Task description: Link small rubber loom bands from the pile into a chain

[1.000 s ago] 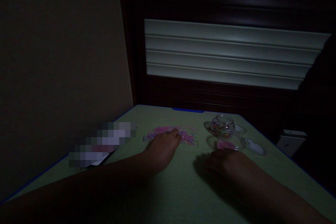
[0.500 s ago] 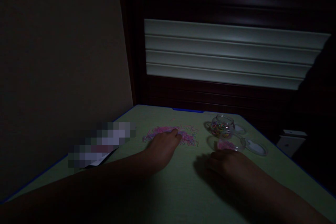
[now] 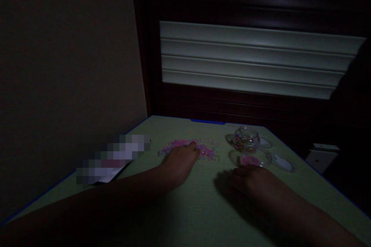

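- Loose bands [image 3: 208,151], thin loops mostly pink and purple, lay spread over the middle of the table [image 3: 191,216], with strays along the far and right edges of the patch.
- Your left hand [image 3: 179,166] was over that patch, fingers bent down and close together. Couldn't tell whether a band was pinched; fingertips too dark.
- Your right hand [image 3: 252,181] was at the near side of the front jar [image 3: 269,157], fingers curled in, narrow. Contact with the jar, or anything in the grip: couldn't tell.
- Front jar: clear, open, pink bands [image 3: 248,159] low inside.
- Rear jar [image 3: 249,133]: clear, upright, mouth open, mixed-colour bands inside. Sat just behind the front one.
- Rear lid [image 3: 264,142] and front lid [image 3: 282,163] were both off, flat on the table, right of the jars.
- Progress read: small pink batch in the front jar, far more loose on the table, neither jar closed. My guess: early to midway.
- Further out: pixelated item [image 3: 116,158] by the left edge; white box [image 3: 321,158] beyond the right edge.
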The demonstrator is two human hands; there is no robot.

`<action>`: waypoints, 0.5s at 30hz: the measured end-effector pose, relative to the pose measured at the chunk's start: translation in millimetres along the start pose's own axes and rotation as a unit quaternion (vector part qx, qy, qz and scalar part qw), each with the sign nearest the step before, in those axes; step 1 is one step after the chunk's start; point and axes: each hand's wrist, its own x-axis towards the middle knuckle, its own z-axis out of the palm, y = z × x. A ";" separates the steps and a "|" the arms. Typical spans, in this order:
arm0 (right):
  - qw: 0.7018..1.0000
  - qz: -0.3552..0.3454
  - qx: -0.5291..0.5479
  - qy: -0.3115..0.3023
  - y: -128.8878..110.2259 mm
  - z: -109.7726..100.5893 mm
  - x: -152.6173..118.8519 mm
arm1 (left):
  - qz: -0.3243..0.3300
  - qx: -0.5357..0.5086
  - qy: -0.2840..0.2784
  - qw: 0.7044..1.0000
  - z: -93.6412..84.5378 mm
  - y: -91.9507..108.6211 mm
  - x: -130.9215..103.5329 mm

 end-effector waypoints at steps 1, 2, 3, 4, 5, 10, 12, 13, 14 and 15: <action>1.000 0.002 0.003 0.003 0.0 0.2 -0.1 | 0.002 0.003 0.002 1.000 0.8 -0.1 0.0; 1.000 0.002 0.006 0.005 -0.1 0.3 -0.2 | 0.005 0.008 0.003 1.000 1.7 -0.3 0.0; 1.000 -0.001 0.007 0.006 -0.2 0.3 -0.3 | 0.008 0.014 0.003 1.000 2.6 -0.3 0.0; 1.000 -0.002 0.007 0.008 -0.5 0.2 -0.3 | 0.011 0.021 0.002 1.000 3.4 -0.3 0.1; 1.000 -0.002 0.006 0.009 -0.7 -0.2 -0.2 | 0.015 0.027 0.001 1.000 4.0 -0.1 0.1; 1.000 -0.001 0.000 -0.006 -2.0 -3.3 1.0 | 0.028 0.055 -0.006 0.998 1.1 2.9 0.2; 1.000 -0.001 -0.005 -0.009 -1.9 -3.2 1.1 | 0.030 0.053 -0.013 0.998 -1.2 4.1 0.3; 1.000 0.001 -0.006 -0.007 -1.7 -2.6 0.9 | 0.030 0.050 -0.013 0.998 -2.0 4.5 0.4; 1.000 0.004 -0.007 -0.006 -1.4 -1.6 0.7 | 0.030 0.047 -0.012 0.998 -2.3 4.7 0.5; 1.000 0.004 -0.007 -0.004 -1.1 -0.6 0.4 | 0.027 0.044 -0.008 0.999 -2.3 4.8 0.7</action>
